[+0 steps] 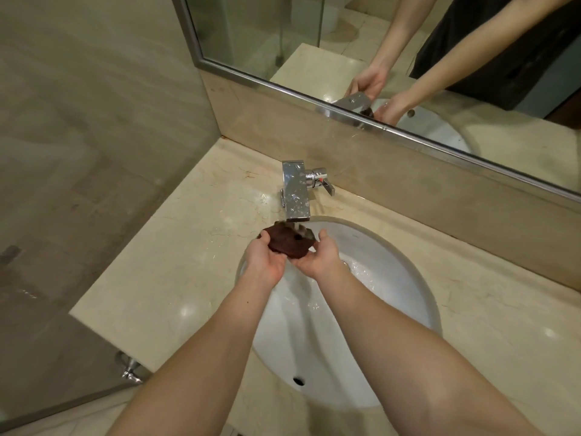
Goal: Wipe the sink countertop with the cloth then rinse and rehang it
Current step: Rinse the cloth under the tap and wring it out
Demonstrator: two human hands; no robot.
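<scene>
Was mid-rinse, gripped the bunched brown cloth [288, 244] in left hand [263, 261] and right hand [318, 260] directly under the faucet [294, 194] spout; next likely needed a firm wring-out there, then rehanging.

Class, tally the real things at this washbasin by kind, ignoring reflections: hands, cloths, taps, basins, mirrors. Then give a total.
hands: 2, left hand, right hand
cloth: 1
tap: 1
basin: 1
mirror: 1
total: 6
</scene>
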